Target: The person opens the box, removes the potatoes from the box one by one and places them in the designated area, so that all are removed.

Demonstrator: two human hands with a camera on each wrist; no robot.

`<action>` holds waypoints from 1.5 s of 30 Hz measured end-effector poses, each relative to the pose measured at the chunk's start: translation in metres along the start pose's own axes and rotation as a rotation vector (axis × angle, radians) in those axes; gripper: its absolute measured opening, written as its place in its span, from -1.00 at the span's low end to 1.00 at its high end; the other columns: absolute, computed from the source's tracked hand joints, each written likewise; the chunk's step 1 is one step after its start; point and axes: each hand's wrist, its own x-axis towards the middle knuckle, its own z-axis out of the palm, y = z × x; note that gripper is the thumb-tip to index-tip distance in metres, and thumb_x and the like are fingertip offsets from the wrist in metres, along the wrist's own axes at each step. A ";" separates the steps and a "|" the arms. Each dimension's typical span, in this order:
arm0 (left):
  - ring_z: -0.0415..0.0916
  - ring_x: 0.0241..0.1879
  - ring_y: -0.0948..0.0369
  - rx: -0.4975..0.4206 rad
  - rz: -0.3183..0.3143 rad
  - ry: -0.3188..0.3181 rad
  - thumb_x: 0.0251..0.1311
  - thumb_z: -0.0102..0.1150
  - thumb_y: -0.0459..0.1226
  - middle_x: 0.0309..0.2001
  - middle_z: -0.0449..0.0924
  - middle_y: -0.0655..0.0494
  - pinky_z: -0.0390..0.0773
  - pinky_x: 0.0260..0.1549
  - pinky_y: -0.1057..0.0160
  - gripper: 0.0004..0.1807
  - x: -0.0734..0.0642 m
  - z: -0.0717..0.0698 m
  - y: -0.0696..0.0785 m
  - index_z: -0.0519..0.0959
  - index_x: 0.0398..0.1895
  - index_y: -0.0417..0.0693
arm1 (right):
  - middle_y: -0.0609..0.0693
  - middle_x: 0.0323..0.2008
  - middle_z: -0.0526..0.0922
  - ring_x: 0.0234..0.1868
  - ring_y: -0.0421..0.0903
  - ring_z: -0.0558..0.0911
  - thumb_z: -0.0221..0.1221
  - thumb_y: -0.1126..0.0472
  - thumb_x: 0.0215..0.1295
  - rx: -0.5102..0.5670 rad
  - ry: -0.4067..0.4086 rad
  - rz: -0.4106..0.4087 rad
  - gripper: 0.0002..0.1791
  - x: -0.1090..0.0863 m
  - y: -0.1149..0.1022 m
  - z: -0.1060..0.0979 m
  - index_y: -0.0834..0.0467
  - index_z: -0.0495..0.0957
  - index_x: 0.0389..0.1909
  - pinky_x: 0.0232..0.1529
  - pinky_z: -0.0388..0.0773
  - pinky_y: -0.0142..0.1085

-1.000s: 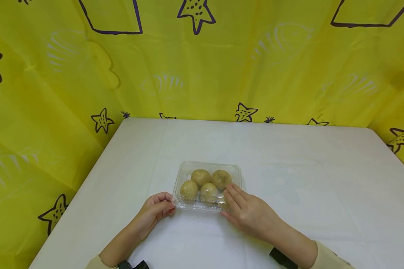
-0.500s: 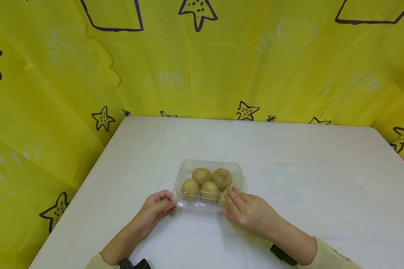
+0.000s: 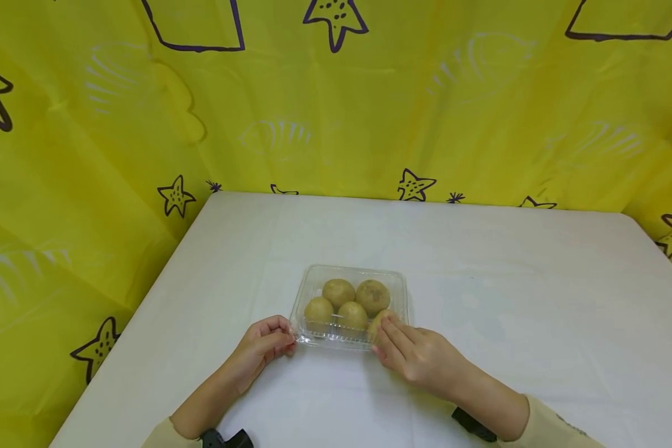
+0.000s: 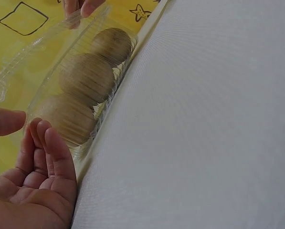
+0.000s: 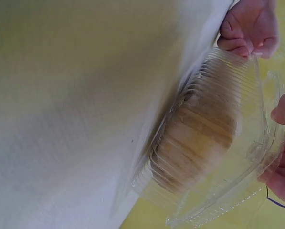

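A clear plastic clamshell container (image 3: 358,269) with several potatoes (image 3: 338,292) inside stands on the table before me. In both wrist views its lid edge (image 5: 277,102) sits apart from the ribbed base's rim. My left hand (image 3: 263,345) pinches the front left corner of the base, with thumb and fingertips at the rim in the left wrist view. At the front right corner my right hand (image 3: 420,359) pinches the lid's edge between thumb and fingers. Those fingers partly cover the nearest right potato (image 3: 376,326).
A white-covered table (image 3: 509,298) surrounds the container. Yellow cloth (image 3: 336,112) printed with stars and fish hangs behind it and along both sides. Dark wrist devices (image 3: 226,439) show at the bottom of the head view.
The head view has shifted slightly, so everything sits a little further right. The right fingers have moved slightly at the container's front right corner, where more of the potato shows. The left hand keeps its grip.
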 end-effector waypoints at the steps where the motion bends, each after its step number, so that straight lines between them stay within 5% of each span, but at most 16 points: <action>1: 0.45 -0.39 0.25 -0.001 0.001 0.000 0.14 -0.06 -0.44 -0.42 0.46 0.10 0.50 -0.30 0.34 -0.95 0.000 0.000 0.000 0.40 -0.39 -0.17 | 0.20 -0.44 0.65 -0.43 -0.01 0.67 -0.10 0.30 0.33 -0.002 0.020 -0.010 -0.66 0.000 0.000 0.001 0.38 0.59 -0.44 -0.45 0.56 -0.39; 20: 0.45 -0.39 0.25 -0.007 0.021 -0.018 0.13 -0.04 -0.46 -0.42 0.46 0.09 0.51 -0.31 0.34 -0.94 0.000 -0.001 0.000 0.40 -0.38 -0.16 | 0.21 -0.47 0.64 -0.46 0.01 0.66 -0.06 0.35 0.26 0.008 0.179 0.025 -0.72 0.008 0.017 -0.002 0.39 0.58 -0.47 -0.52 0.57 -0.33; 26: 0.45 -0.39 0.25 0.001 0.005 0.000 0.16 -0.07 -0.46 -0.41 0.46 0.08 0.50 -0.32 0.35 -0.93 -0.002 0.000 0.002 0.41 -0.38 -0.16 | 0.19 -0.48 0.65 -0.47 -0.01 0.66 -0.04 0.34 0.26 0.006 0.163 0.008 -0.72 0.014 0.022 -0.004 0.38 0.60 -0.48 -0.52 0.56 -0.34; 38: 0.44 -0.38 0.26 0.003 0.016 -0.027 0.14 -0.05 -0.46 -0.40 0.46 0.07 0.49 -0.31 0.35 -0.91 0.000 -0.001 0.001 0.42 -0.38 -0.13 | 0.11 -0.39 0.66 -0.45 -0.03 0.64 0.06 0.14 0.32 0.273 0.238 0.272 -0.66 0.013 0.036 -0.005 0.36 0.62 -0.37 -0.50 0.57 -0.26; 45: 0.43 -0.39 0.25 -0.003 0.023 -0.039 0.14 -0.04 -0.46 -0.40 0.46 0.07 0.49 -0.32 0.35 -0.92 0.001 0.000 0.000 0.41 -0.37 -0.13 | 0.11 -0.38 0.66 -0.42 -0.02 0.65 0.09 0.12 0.30 0.306 0.261 0.287 -0.65 0.011 0.042 -0.003 0.37 0.62 -0.33 -0.46 0.57 -0.24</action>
